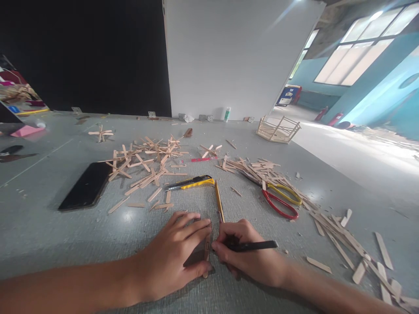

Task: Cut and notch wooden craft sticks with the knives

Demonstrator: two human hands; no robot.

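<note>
Now left hand [175, 249] palm-down, fingers apart on stick [207, 250]; right hand [248, 261] curled, clamped on black tool [258, 246]

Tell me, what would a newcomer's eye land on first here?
Probably the bare left hand, at bottom centre, touching a flat wooden stick, and the bare right hand beside it, holding a slim black tool. Beyond lies a yellow-and-black utility knife, with red-and-yellow-handled scissors to its right. Pale flat wooden sticks lie scattered on both sides, and an openwork wooden frame stands at the back right.
</note>
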